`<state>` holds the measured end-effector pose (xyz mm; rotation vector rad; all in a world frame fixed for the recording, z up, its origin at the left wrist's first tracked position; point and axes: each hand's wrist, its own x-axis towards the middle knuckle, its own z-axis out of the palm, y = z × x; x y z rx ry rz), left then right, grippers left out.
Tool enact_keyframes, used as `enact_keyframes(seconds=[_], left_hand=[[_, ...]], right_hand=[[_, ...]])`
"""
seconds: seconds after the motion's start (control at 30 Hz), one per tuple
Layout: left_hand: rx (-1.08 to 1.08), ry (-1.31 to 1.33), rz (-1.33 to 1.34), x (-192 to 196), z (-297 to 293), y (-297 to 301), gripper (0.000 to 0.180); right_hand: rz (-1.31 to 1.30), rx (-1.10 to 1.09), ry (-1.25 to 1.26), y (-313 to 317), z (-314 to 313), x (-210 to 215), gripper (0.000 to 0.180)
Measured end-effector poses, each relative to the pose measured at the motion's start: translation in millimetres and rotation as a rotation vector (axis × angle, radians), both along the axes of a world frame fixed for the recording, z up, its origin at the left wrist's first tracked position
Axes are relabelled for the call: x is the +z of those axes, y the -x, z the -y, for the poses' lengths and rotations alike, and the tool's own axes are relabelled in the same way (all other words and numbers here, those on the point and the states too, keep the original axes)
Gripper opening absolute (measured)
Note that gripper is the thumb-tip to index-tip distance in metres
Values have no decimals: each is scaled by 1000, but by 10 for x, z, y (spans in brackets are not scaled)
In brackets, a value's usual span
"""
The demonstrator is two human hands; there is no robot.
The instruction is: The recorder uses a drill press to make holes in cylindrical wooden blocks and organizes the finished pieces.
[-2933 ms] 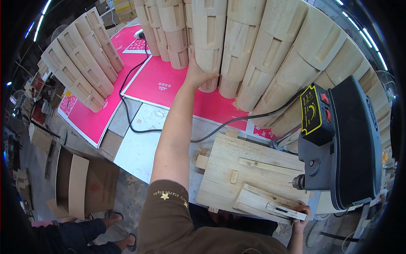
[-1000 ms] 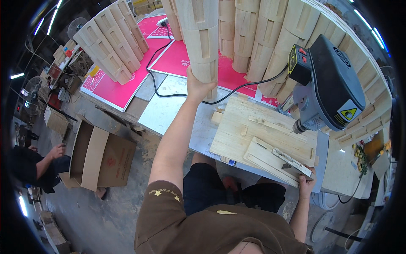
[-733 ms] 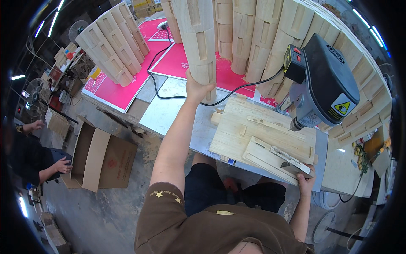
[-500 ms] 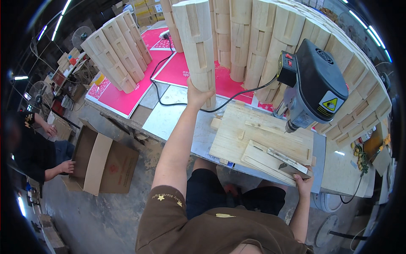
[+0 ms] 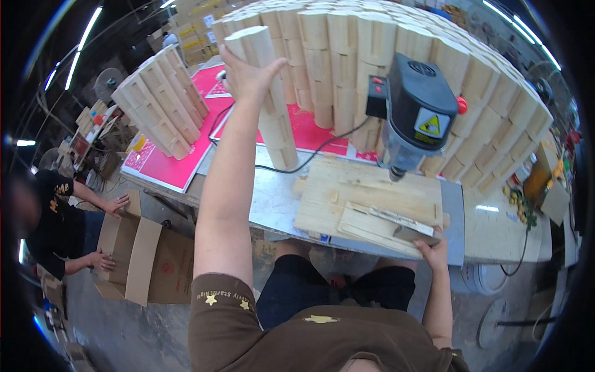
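A column of stacked pale wooden blocks [image 5: 277,133] stands on the white part of the table, leaning left in this view. My left hand [image 5: 246,77] lies against its upper part, thumb and fingers spread wide to either side. At the right end of a wooden board [image 5: 310,214], my right hand [image 5: 434,248] is closed on the edge of a grey metal plate [image 5: 414,234]. That plate sits beside a narrow wooden strip [image 5: 396,217] on a smaller slanted board [image 5: 365,229]. Above the board hangs the chuck [image 5: 396,175] of a black bench drill [image 5: 416,102].
Tall rows of slotted wooden block columns [image 5: 347,68] line the back and right. More columns [image 5: 158,102] stand on pink sheeting [image 5: 170,164] at left. A black cable [image 5: 322,149] crosses the table. At lower left, a co-worker [image 5: 62,217] handles an open cardboard box [image 5: 167,263].
My left hand has risen from the column's lower part to its upper part and spread its fingers. The head view has shifted. My right hand keeps its place at the metal plate.
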<state>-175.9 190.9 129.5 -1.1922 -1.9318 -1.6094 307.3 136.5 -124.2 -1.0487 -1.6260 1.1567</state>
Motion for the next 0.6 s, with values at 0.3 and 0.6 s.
enact_keyframes(seconds=[0.3, 0.6], left_hand=[[179, -308, -284, 81, 123, -92, 101], [-878, 635, 130, -781, 1375, -1128, 93]], right_hand=[[28, 24, 56, 113, -37, 105, 41], [46, 110, 121, 83, -91, 255, 37]])
